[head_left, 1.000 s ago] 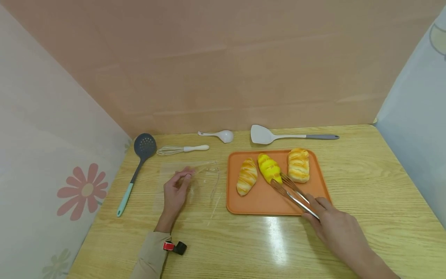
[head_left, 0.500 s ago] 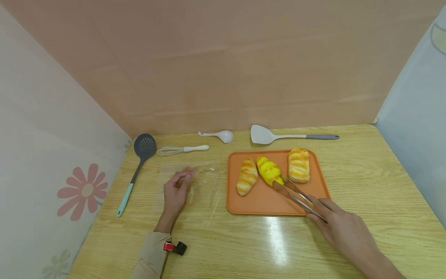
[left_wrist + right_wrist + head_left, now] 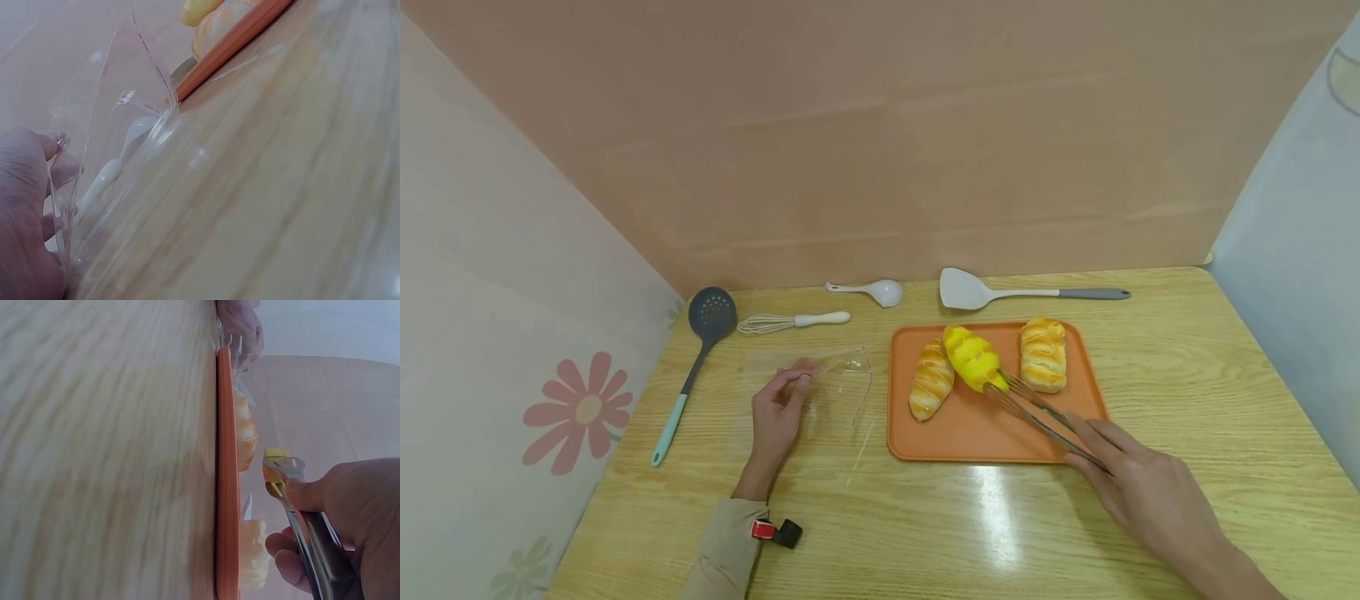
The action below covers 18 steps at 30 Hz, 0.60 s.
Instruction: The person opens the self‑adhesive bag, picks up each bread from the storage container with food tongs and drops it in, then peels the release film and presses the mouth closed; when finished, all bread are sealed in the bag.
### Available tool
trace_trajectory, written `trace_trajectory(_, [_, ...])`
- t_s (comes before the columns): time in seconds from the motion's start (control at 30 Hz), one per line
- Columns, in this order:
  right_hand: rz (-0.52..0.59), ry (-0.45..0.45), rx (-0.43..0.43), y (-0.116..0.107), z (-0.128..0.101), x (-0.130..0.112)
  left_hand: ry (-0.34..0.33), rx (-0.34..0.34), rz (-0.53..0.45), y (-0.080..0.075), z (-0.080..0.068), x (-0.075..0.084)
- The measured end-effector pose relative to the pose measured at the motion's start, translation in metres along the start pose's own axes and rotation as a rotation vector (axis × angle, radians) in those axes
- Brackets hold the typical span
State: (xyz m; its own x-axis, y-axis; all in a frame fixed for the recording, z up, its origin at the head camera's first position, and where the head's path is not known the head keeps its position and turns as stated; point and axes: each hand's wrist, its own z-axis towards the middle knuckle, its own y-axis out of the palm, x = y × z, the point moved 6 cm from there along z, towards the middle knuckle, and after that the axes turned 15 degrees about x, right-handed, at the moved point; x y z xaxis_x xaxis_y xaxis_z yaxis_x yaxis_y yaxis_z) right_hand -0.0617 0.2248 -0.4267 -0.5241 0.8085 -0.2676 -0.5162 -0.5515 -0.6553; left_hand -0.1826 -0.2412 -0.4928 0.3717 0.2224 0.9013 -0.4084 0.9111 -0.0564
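My right hand (image 3: 1153, 492) grips metal tongs (image 3: 1051, 425). Their slotted tips pinch one end of a yellow bread roll (image 3: 972, 357). In the right wrist view the yellow roll (image 3: 274, 464) hangs clear of the orange tray (image 3: 955, 440). A striped golden bread roll (image 3: 931, 382) lies on the tray's left side, and a blocky golden bread (image 3: 1042, 357) at its right. Left of the tray, my left hand (image 3: 778, 412) pinches the edge of a clear plastic bag (image 3: 838, 396). The bag's mouth gapes toward the tray in the left wrist view.
Behind the bag lie a whisk (image 3: 801, 320) and a white ladle (image 3: 880, 292). A white spatula with a grey handle (image 3: 966, 290) lies behind the tray. A dark skimmer (image 3: 711, 315) with a mint handle is at the table's left edge, near the wall.
The tongs have raised the yellow roll from the tray and shifted it a little left, toward the striped roll. My left hand and the bag have stayed put.
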Motion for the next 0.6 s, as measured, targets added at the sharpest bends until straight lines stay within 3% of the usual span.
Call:
trace_trajectory(0.4, [0.026,-0.075,0.012,0.005,0.014,-0.009,0.011,-0.008,-0.012,0.001,-0.001,-0.001])
trace_trajectory(0.6, [0.050,-0.177,0.051,0.012,0.020,-0.014,0.018,-0.012,-0.032,0.000,0.000,-0.001])
